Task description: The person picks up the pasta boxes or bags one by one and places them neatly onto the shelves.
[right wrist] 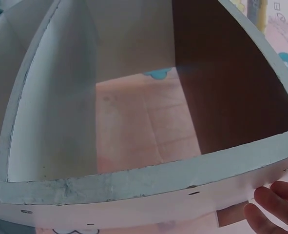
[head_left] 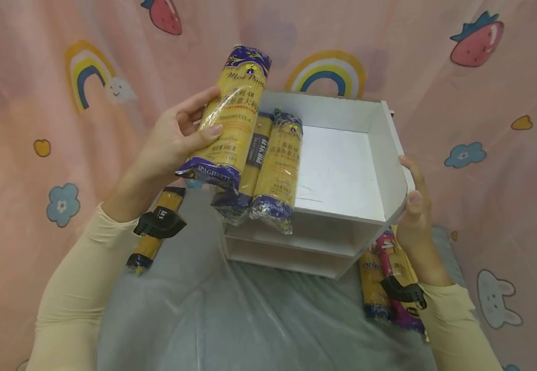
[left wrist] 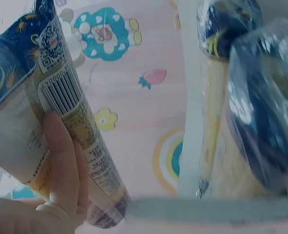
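Note:
A spaghetti packet (head_left: 236, 118) with purple ends is held up in my left hand (head_left: 175, 129), thumb on its front and fingers behind. Its printed back and barcode face the left wrist view. Just right of it, a banded spaghetti packet (head_left: 251, 175) and another purple-ended spaghetti packet (head_left: 279, 165) lie in the top tray of a white shelf unit (head_left: 338, 170), ends jutting over the front. My right hand (head_left: 414, 221) touches the unit's right side panel. Its fingertips (right wrist: 268, 197) rest against the outer face in the right wrist view.
On the grey cloth (head_left: 249, 319), a black-banded spaghetti packet (head_left: 157, 229) lies to the left. A yellow pasta packet (head_left: 376, 283) and a pink-edged packet (head_left: 400, 273) lie at the right, partly behind my right wrist. A patterned pink curtain (head_left: 268, 31) hangs behind the shelf unit.

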Available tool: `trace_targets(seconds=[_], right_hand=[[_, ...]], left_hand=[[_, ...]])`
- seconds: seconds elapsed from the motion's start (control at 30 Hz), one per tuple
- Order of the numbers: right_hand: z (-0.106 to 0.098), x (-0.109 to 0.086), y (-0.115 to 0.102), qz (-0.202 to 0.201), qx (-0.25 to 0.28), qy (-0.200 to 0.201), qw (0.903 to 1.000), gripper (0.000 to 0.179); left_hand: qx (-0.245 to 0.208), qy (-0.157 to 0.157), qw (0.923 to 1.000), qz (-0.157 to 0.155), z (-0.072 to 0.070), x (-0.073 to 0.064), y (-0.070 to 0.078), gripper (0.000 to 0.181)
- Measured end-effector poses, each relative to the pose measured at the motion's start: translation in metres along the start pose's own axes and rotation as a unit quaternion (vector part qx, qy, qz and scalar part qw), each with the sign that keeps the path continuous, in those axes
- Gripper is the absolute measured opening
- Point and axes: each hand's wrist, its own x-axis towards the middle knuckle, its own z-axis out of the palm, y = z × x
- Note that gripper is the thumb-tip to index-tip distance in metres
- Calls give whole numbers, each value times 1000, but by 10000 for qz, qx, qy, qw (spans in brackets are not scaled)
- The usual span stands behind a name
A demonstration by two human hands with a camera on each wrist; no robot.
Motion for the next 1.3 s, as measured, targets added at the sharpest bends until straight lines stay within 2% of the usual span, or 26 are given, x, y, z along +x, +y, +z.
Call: trace_targets(seconds=[0.23, 0.5, 0.73, 1.03, 1.13, 1.3], right_hand=[[0, -1, -1, 40, 116, 12, 9999, 75], [5, -3, 0, 139, 434, 97, 9989, 72], [6, -2, -1, 216, 532, 86, 9983, 74], [1, 1, 0, 123, 528, 46, 9985, 76], [1, 1, 1, 121, 642, 86, 9978, 77], [1, 0, 1, 104, 507, 123, 9986, 75]], left_hand=[[-55, -16, 9999, -114, 21, 10, -1, 68], [172, 149, 9980, -586, 45, 18, -2, 69], [211, 226, 9964, -784, 62, 26, -6, 70], [791, 91, 9929, -880, 85, 41, -23, 74], [1072, 21, 9891, -1009, 91, 45, -31, 75], [953, -1, 9872, -1283, 98, 50, -41, 75]])
